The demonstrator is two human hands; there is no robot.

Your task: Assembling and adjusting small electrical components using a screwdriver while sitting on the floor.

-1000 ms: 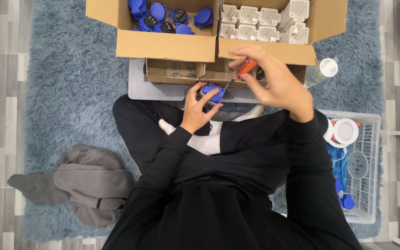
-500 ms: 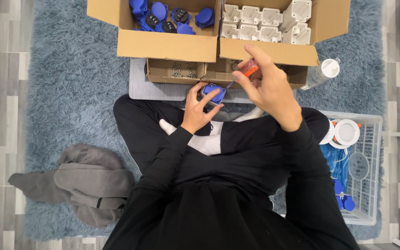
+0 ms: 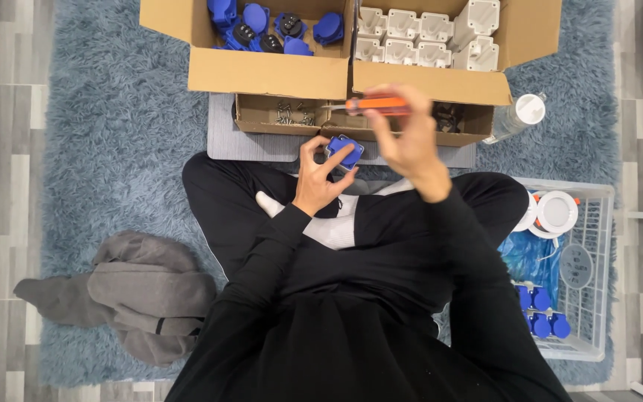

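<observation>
My left hand (image 3: 320,173) holds a small blue socket part (image 3: 344,151) up in front of my crossed legs. My right hand (image 3: 408,136) grips an orange-handled screwdriver (image 3: 375,106), lying level with its metal tip pointing left over a shallow cardboard tray (image 3: 262,126) of screws (image 3: 292,114). The screwdriver tip is apart from the blue part, above it.
A big cardboard box (image 3: 277,71) holds blue parts (image 3: 266,26) on the left and white housings (image 3: 426,33) on the right. A white wire basket (image 3: 586,298) at right contains blue parts and white discs. A plastic bottle (image 3: 519,115) lies by the box. Grey clothing (image 3: 135,294) lies on the blue rug.
My right hand swung the screwdriver from pointing down at the blue part to lying level above it, tip to the left. My left hand kept hold of the blue part.
</observation>
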